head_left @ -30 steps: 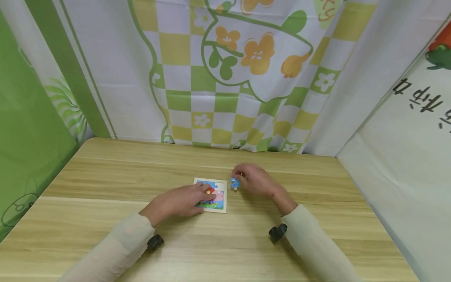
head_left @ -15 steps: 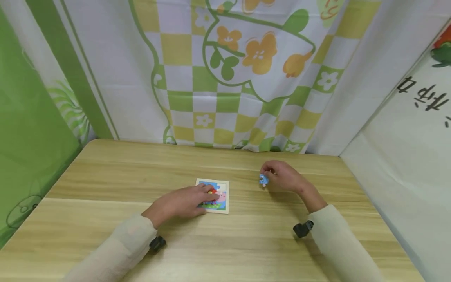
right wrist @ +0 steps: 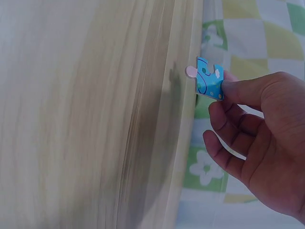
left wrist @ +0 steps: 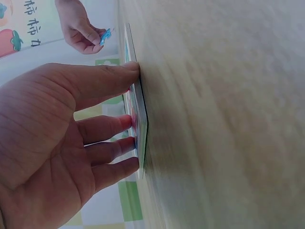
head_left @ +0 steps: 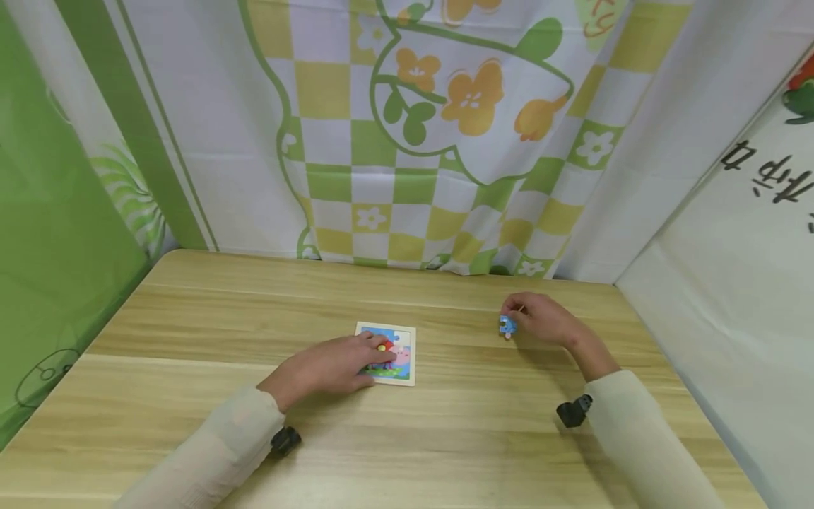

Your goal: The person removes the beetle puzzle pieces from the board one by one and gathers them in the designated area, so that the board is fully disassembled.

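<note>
The right hand [head_left: 545, 319] had its grip pinching a blue puzzle piece [right wrist: 208, 80], up above the worktop [head_left: 458, 431]. The puzzle [head_left: 400, 367] lay flat, well to the left. The left hand [head_left: 333, 364] had its grip spread, with fingertips [left wrist: 125, 121] touching the puzzle.

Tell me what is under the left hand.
A puzzle lies under the left hand. In the head view, its right side shows; much of the left side is covered.
</note>
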The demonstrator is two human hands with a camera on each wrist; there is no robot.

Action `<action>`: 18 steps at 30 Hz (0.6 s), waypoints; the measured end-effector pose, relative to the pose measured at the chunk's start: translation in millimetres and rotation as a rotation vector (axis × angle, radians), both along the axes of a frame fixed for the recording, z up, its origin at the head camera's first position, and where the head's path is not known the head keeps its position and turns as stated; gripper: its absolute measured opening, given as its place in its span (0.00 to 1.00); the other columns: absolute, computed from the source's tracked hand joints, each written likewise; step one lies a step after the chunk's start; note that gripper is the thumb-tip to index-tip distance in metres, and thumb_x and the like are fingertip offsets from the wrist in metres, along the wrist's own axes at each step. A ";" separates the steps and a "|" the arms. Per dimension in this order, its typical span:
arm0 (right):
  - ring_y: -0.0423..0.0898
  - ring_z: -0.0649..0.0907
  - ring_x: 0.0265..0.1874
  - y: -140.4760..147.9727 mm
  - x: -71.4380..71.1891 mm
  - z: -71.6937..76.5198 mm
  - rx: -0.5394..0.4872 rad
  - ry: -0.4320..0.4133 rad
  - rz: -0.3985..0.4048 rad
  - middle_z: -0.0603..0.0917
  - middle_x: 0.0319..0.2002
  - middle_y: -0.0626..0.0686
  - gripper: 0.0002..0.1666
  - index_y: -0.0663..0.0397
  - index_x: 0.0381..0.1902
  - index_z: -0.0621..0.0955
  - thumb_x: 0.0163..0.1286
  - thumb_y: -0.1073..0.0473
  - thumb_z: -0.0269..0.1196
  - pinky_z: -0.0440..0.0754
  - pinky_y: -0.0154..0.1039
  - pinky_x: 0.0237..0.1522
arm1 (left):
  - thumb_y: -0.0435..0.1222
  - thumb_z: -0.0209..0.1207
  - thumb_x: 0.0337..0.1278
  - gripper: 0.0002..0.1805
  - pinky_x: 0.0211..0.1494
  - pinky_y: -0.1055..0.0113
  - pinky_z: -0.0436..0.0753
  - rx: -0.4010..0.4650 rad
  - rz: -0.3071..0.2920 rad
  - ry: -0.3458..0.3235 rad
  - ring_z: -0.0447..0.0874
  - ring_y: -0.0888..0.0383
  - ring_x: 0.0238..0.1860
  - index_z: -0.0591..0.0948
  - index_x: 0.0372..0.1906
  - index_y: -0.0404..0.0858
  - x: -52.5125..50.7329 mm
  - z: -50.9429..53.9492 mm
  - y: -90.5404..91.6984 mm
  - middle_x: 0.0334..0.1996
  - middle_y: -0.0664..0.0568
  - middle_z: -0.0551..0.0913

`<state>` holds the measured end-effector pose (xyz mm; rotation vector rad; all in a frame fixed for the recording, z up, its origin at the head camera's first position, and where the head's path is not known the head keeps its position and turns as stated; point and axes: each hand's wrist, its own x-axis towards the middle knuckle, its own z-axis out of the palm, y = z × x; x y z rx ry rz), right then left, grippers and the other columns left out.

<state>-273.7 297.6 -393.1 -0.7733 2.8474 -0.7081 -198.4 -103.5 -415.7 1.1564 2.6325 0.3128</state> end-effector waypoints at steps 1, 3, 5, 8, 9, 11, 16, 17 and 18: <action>0.51 0.83 0.43 3.1 -0.7 -0.1 0.005 -0.006 -0.004 0.86 0.41 0.53 0.09 0.59 0.44 0.84 0.78 0.69 0.56 0.80 0.53 0.47 | 0.39 0.64 0.72 0.27 0.74 0.46 0.68 0.000 -0.001 0.000 0.64 0.37 0.76 0.76 0.73 0.43 -0.2 -0.4 0.1 0.76 0.41 0.68; 0.51 0.83 0.44 9.7 -2.1 -0.7 0.010 -0.018 -0.014 0.86 0.41 0.53 0.09 0.59 0.44 0.84 0.78 0.69 0.56 0.80 0.52 0.47 | 0.39 0.64 0.72 0.27 0.74 0.45 0.68 0.002 0.004 -0.004 0.63 0.36 0.76 0.76 0.73 0.43 -0.5 -0.9 0.2 0.76 0.41 0.67; 0.50 0.83 0.44 15.9 -3.0 -1.2 0.015 -0.027 -0.019 0.86 0.41 0.53 0.09 0.59 0.44 0.84 0.78 0.69 0.56 0.80 0.52 0.47 | 0.39 0.64 0.72 0.28 0.74 0.45 0.68 0.003 0.012 -0.017 0.62 0.36 0.76 0.76 0.73 0.43 -0.3 -0.8 0.1 0.77 0.41 0.67; 0.49 0.82 0.43 23.9 -3.2 -1.2 0.025 -0.038 -0.027 0.86 0.40 0.53 0.09 0.59 0.43 0.84 0.78 0.69 0.56 0.80 0.51 0.47 | 0.39 0.64 0.72 0.28 0.74 0.44 0.68 0.005 0.021 -0.029 0.62 0.36 0.77 0.76 0.73 0.42 0.2 -0.1 -0.1 0.77 0.41 0.67; 0.49 0.82 0.42 26.4 -3.3 -1.2 0.030 -0.038 -0.028 0.86 0.40 0.52 0.09 0.59 0.43 0.84 0.78 0.69 0.56 0.80 0.51 0.47 | 0.39 0.64 0.71 0.28 0.74 0.44 0.67 0.006 0.024 -0.031 0.62 0.36 0.77 0.76 0.73 0.42 0.3 0.1 -0.2 0.77 0.41 0.67; 0.49 0.82 0.42 30.6 -2.7 0.2 0.042 -0.038 -0.036 0.86 0.39 0.52 0.08 0.59 0.42 0.84 0.78 0.69 0.57 0.79 0.52 0.47 | 0.38 0.65 0.71 0.28 0.74 0.43 0.68 0.009 0.025 -0.033 0.62 0.36 0.77 0.76 0.73 0.42 0.4 -0.1 -0.4 0.77 0.41 0.67; 0.46 0.81 0.39 42.6 -3.2 1.3 0.064 -0.057 -0.063 0.86 0.36 0.50 0.08 0.59 0.40 0.84 0.78 0.67 0.58 0.79 0.52 0.48 | 0.37 0.66 0.69 0.28 0.73 0.44 0.69 0.021 0.026 -0.025 0.64 0.35 0.75 0.77 0.71 0.40 -0.6 -2.1 0.2 0.75 0.39 0.69; 0.46 0.81 0.39 45.0 -3.7 1.0 0.067 -0.067 -0.068 0.86 0.35 0.50 0.08 0.58 0.40 0.84 0.78 0.67 0.58 0.78 0.51 0.48 | 0.37 0.66 0.69 0.28 0.73 0.44 0.70 0.023 0.026 -0.022 0.64 0.35 0.75 0.77 0.71 0.40 -0.7 -2.3 0.4 0.75 0.39 0.69; 0.46 0.80 0.39 47.4 -4.5 0.3 0.069 -0.078 -0.072 0.86 0.35 0.49 0.08 0.58 0.40 0.84 0.78 0.66 0.57 0.78 0.51 0.48 | 0.37 0.66 0.68 0.27 0.73 0.44 0.70 0.023 0.025 -0.020 0.65 0.35 0.75 0.77 0.71 0.39 -0.9 -2.6 0.5 0.75 0.39 0.69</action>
